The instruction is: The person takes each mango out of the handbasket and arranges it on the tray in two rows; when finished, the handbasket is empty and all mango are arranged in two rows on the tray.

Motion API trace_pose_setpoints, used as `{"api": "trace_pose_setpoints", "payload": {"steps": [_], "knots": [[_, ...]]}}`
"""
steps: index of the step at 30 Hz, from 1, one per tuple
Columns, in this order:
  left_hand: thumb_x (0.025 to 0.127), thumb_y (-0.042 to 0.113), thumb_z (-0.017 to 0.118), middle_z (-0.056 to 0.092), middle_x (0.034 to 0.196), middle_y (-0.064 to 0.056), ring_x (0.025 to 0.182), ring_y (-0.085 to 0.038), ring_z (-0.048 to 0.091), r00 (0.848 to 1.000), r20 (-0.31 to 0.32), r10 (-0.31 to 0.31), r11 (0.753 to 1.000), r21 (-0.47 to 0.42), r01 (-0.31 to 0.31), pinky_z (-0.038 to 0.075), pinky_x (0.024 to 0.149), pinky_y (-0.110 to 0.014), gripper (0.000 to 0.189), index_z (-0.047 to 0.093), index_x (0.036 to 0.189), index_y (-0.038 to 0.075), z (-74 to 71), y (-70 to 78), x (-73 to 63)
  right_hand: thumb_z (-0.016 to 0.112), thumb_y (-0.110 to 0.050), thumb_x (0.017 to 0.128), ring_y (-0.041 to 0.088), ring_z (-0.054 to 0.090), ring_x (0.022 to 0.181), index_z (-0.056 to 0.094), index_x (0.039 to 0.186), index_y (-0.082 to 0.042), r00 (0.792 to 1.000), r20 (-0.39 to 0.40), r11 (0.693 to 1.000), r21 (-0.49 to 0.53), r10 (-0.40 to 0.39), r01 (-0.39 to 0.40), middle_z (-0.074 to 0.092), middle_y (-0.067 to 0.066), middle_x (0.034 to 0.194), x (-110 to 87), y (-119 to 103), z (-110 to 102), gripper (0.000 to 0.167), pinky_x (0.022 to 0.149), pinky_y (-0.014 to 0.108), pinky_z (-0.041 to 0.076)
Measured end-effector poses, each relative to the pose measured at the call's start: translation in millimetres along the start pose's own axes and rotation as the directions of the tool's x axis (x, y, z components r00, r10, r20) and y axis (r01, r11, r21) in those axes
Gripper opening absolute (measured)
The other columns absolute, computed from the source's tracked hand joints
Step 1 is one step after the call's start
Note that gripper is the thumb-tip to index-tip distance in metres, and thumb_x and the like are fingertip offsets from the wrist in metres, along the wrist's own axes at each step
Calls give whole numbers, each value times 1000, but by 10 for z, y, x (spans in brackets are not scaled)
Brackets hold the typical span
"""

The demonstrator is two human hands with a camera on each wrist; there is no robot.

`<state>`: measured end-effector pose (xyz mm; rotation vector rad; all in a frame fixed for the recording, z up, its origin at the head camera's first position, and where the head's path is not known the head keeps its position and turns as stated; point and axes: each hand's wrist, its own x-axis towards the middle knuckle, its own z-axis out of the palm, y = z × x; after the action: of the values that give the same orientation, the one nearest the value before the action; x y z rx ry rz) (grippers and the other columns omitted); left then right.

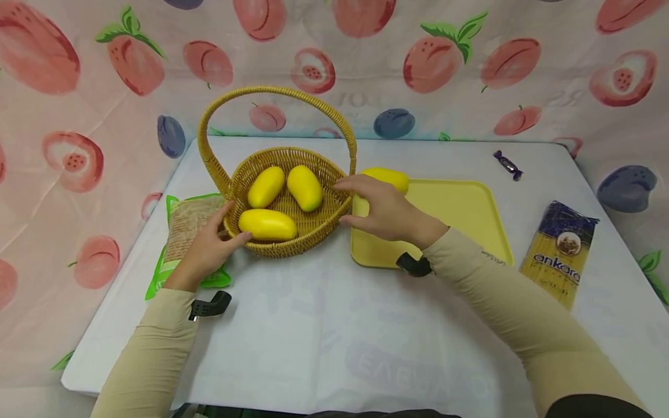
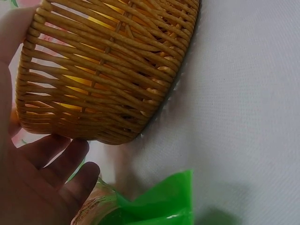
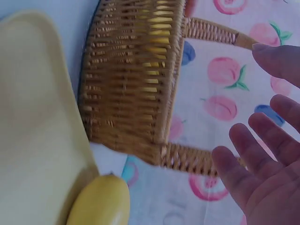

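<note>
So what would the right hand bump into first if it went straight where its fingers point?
Probably the basket, on its right side, beside the handle, though depth is unclear.

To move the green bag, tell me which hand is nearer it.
Left: the left hand is close by the green bag; the right hand is across the basket.

Beige sleeves (image 1: 154,348) end beside curved black wrist mounts (image 1: 211,305).
</note>
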<state>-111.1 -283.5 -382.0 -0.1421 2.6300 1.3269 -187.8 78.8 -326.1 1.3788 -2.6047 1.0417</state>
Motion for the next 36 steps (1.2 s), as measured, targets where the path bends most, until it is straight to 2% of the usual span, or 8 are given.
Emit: {"api": "trace_pose_setpoints", "payload": {"steps": [11,19,24,29,36], "knots": [[94,50,67,15,164,-19,141,-45,32,1000,3,-1,1000,-3,1,29,111,-61,96,7,163,23,-1,2,-4,74,-21,92,28,45,135,54,141,0,991,126,999,-36,36,-32,54,14,143,338,-77,238,57,114,36,32],[94,50,67,14,164,-18,140,-45,33,1000,8,9,1000,-13,-9,31,111,-59,95,7,163,25,0,-4,-6,73,-19,93,28,47,133,52,143,0,982,172,996,27,77,-83,53,13,144,519,-61,423,58,112,35,34],[94,50,67,14,164,-18,140,-45,33,1000,8,10,1000,-10,-10,31,110,-59,95,7,163,25,2,-3,-4,73,-21,93,25,49,131,51,146,-5,970,214,991,46,116,-129,51,9,147,633,-68,553,60,110,35,36],[93,51,67,13,165,-17,141,-45,32,1000,8,-1,1000,-9,1,31,111,-59,96,7,163,25,4,6,-13,74,-26,93,21,43,137,49,147,-7,956,260,989,35,132,-146,49,7,148,744,-105,667,63,113,32,31],[94,52,66,13,165,-17,141,-45,32,1000,7,3,1000,-4,-3,30,111,-60,96,7,163,23,3,-1,-7,74,-32,93,19,39,139,46,150,-10,936,302,983,-27,182,-182,46,6,151,841,-145,768,68,114,30,29]]}}
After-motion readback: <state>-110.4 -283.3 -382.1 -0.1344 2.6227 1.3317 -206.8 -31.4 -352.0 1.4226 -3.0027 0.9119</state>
